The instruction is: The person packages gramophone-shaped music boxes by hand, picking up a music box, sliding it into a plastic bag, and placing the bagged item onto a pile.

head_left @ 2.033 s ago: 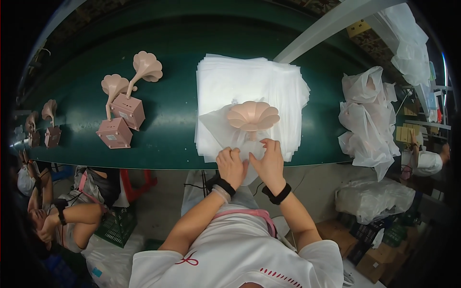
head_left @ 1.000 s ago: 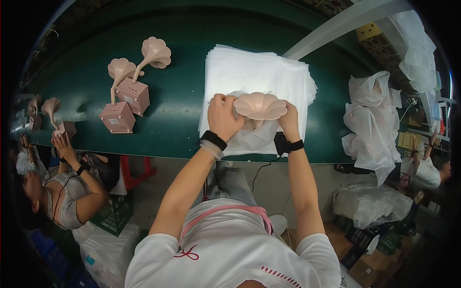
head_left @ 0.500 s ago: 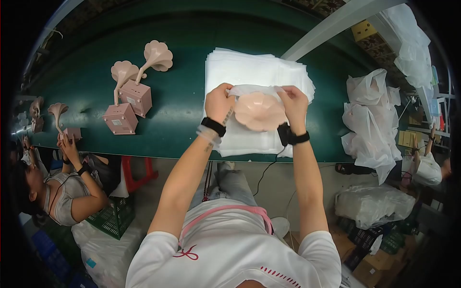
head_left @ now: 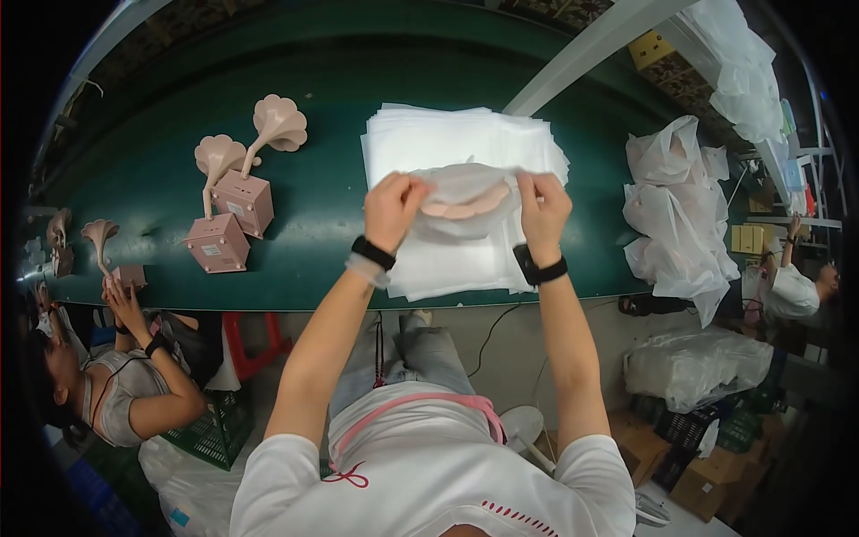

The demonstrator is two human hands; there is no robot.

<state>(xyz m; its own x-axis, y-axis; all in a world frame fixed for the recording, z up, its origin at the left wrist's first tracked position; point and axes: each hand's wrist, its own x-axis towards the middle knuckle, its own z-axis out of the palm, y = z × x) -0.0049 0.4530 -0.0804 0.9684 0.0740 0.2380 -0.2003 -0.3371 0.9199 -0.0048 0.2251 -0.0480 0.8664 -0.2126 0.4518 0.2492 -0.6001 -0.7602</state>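
Note:
Between my hands is a translucent white plastic bag point(head_left: 458, 184) with a pale pink flower-shaped horn point(head_left: 470, 211) in it. The horn's scalloped rim shows at the bag's mouth; whatever is below it is hidden. My left hand point(head_left: 394, 210) pinches the bag's left edge, and my right hand point(head_left: 544, 211) pinches the right edge. Both hands are closed, at about the same height, over a stack of flat white bags or sheets point(head_left: 447, 136) on the green table point(head_left: 327, 224).
Pink gramophone-shaped pieces point(head_left: 245, 202) stand to the left. Further left, a co-worker's hands point(head_left: 127, 306) touch another piece point(head_left: 131, 276). Bagged items point(head_left: 677, 224) lie at the right, near a slanting white post point(head_left: 591, 58). Wrapped bundles point(head_left: 698, 367) and cartons point(head_left: 716, 470) sit below.
My hands have moved slightly left and down in view. The bag's film now rises around the horn and covers much of it; before, the horn's face was fully visible.

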